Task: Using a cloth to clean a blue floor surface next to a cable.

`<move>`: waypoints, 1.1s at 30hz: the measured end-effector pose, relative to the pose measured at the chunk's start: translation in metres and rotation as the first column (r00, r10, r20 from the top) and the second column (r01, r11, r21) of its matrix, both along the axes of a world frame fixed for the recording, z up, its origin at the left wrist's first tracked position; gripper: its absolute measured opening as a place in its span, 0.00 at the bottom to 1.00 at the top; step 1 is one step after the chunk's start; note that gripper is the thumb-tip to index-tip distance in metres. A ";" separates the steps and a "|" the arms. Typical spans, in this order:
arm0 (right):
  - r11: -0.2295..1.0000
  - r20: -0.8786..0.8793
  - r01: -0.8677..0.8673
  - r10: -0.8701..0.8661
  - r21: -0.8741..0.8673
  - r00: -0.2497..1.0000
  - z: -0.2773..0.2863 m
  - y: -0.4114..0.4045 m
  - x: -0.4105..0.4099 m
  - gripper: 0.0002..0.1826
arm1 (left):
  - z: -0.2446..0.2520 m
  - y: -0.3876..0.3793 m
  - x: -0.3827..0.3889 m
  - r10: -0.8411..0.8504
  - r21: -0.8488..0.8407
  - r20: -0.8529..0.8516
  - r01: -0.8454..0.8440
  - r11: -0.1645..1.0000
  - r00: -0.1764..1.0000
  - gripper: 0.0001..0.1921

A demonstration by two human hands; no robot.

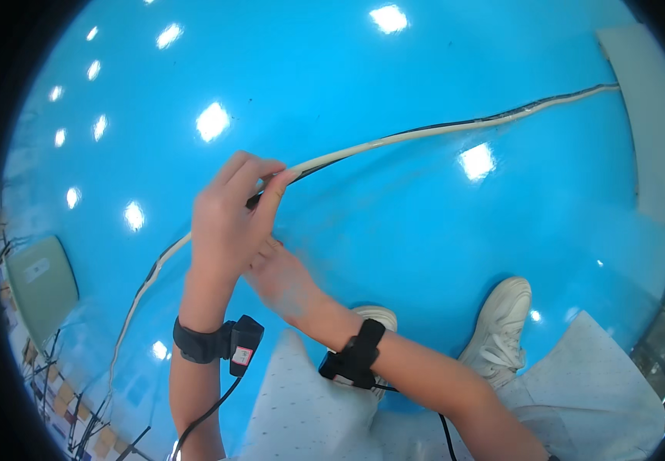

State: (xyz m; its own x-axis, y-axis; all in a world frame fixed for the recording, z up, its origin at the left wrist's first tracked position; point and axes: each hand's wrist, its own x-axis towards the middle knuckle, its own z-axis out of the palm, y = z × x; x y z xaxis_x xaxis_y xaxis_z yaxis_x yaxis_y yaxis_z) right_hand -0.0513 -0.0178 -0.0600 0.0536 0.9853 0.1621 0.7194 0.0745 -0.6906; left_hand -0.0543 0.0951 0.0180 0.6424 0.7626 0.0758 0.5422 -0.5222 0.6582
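A long white cable (425, 133) with a thinner black cable (322, 167) along it crosses the view from the right edge to the lower left. My left hand (226, 210) pinches the two between thumb and fingertips, and their shadow falls on the blue floor below. A dark piece (253, 200) shows inside that grasp; whether it is tape or cable I cannot tell. Crossing behind the left wrist, my right hand (269, 259) is largely hidden, its fingers out of sight. Clear shiny patches (520, 114) show on the cable farther right.
At the right, the cable meets the edge of a white panel (649, 127). A pale green chair (44, 288) stands at the left, with thin dark rods (76, 423) below it. My white shoes (502, 328) are on the glossy blue floor (367, 230). Wired black devices (246, 340) are strapped to both wrists.
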 end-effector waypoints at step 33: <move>0.998 0.118 0.041 -0.045 0.037 0.992 -0.004 -0.027 0.195 0.19 | -0.043 -0.005 -0.088 0.219 0.055 -0.138 -0.214 0.975 0.966 0.05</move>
State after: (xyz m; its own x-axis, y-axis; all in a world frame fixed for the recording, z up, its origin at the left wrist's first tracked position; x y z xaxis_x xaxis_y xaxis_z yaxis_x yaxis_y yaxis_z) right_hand 0.1436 -0.0444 -0.0639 0.0744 0.9761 0.2040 0.7990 0.0640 -0.5979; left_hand -0.1426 0.0904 -0.0247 0.4686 0.8829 0.0284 0.7320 -0.4061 0.5470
